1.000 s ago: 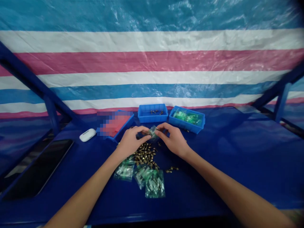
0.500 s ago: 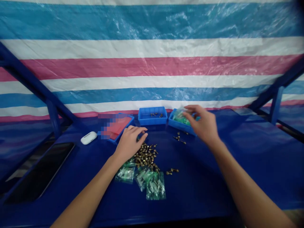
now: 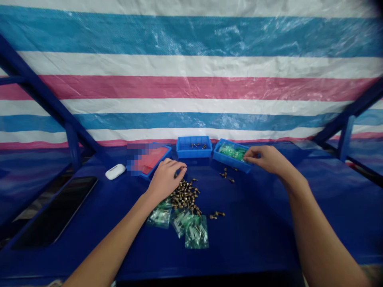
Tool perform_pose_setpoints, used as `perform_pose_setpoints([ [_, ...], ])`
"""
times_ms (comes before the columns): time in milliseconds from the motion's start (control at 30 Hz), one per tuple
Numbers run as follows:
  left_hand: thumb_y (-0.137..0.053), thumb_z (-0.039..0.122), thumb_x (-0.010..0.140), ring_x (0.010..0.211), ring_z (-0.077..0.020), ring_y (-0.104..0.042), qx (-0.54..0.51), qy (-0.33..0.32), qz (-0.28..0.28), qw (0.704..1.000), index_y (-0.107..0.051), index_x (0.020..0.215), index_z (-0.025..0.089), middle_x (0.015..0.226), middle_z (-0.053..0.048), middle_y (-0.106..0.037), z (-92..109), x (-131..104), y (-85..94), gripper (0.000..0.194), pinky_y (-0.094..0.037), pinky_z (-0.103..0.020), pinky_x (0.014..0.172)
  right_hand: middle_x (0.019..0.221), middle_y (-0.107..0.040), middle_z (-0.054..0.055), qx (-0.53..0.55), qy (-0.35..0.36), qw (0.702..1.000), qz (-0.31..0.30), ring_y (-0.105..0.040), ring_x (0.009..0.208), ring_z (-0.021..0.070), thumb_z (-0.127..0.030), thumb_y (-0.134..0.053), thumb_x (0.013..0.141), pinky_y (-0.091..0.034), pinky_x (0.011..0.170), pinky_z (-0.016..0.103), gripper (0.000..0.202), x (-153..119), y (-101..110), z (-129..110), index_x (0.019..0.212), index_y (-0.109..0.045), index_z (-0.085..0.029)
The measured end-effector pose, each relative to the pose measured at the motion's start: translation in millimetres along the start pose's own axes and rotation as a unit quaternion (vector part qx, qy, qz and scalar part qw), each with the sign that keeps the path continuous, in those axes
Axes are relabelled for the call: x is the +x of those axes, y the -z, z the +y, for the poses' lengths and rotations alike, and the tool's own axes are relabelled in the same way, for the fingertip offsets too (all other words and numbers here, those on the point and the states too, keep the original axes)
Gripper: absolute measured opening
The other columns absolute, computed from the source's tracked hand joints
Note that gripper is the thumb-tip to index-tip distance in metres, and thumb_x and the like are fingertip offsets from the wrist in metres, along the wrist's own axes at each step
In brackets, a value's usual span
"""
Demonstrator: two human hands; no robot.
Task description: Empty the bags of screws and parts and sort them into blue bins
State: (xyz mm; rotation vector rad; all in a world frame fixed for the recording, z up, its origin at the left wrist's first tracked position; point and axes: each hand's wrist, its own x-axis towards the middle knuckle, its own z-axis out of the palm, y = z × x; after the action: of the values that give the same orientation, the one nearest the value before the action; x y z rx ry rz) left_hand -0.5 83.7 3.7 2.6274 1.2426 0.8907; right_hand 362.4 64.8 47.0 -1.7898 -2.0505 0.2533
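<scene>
My left hand hovers over the left edge of a pile of brass-coloured screws, thumb and fingertips curled together. Whatever is between them is too small to make out. My right hand is at the right end of the right blue bin, fingers pinched at its rim; what they grip, if anything, is hidden. Inside that bin lie green-tinted plastic bags. In front of the screw pile are several small clear bags with pale and metal pieces inside.
A middle blue bin holds a few screws. The left blue bin contains red material, partly pixelated. Loose screws lie right of the pile. A white earphone case and a black phone are at left. Striped sheeting hangs behind.
My right hand has moved right and slightly down, from above the right bin to its right end. The clear bag at its fingers no longer shows there. My left thumb and fingers have closed together.
</scene>
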Motion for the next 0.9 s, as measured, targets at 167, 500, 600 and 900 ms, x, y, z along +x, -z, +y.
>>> perform_pose_setpoints([
  [167,-0.050,0.027,0.094,0.095,-0.0216,-0.057,0.006,-0.001,0.002,1.000,-0.067,0.098,0.022,0.097,-0.002,-0.071,0,0,0.2,0.018,-0.044,-0.038,0.087,0.076,-0.071,0.005,-0.047,0.031,0.995,0.077,-0.062,0.067,0.0200,-0.035,-0.059,0.082,-0.042,0.063,0.030,0.021,-2,4,-12,0.082,-0.074,-0.019],
  [500,-0.046,0.029,0.096,0.085,-0.0193,-0.062,0.038,0.014,0.006,0.999,-0.067,0.099,0.021,0.092,-0.004,-0.070,-3,1,6.3,0.022,-0.046,-0.033,0.080,0.059,-0.064,-0.001,0.024,0.103,0.988,-0.113,-0.055,0.052,0.0128,-0.040,-0.065,0.082,-0.034,0.051,0.025,0.020,-13,-8,-70,0.079,-0.071,-0.022],
  [600,-0.043,0.032,0.098,0.075,-0.0169,-0.063,0.062,0.030,0.000,0.998,-0.066,0.099,0.021,0.087,-0.003,-0.069,-2,0,10.9,0.026,-0.044,-0.028,0.070,0.065,-0.065,-0.002,0.077,0.160,0.958,-0.223,-0.057,0.056,0.0124,-0.046,-0.070,0.077,-0.034,0.051,0.024,0.025,-21,-31,-98,0.082,-0.070,-0.022],
  [900,-0.041,0.035,0.098,0.061,-0.0149,-0.059,0.095,0.041,-0.024,0.994,-0.065,0.085,0.021,0.069,-0.001,-0.066,3,-1,11.7,0.030,-0.032,-0.025,0.055,0.084,-0.065,0.001,0.015,0.276,0.910,-0.308,-0.058,0.072,0.0175,-0.052,-0.077,0.069,-0.029,0.055,0.026,0.040,-51,-72,-154,0.087,-0.061,-0.020],
])
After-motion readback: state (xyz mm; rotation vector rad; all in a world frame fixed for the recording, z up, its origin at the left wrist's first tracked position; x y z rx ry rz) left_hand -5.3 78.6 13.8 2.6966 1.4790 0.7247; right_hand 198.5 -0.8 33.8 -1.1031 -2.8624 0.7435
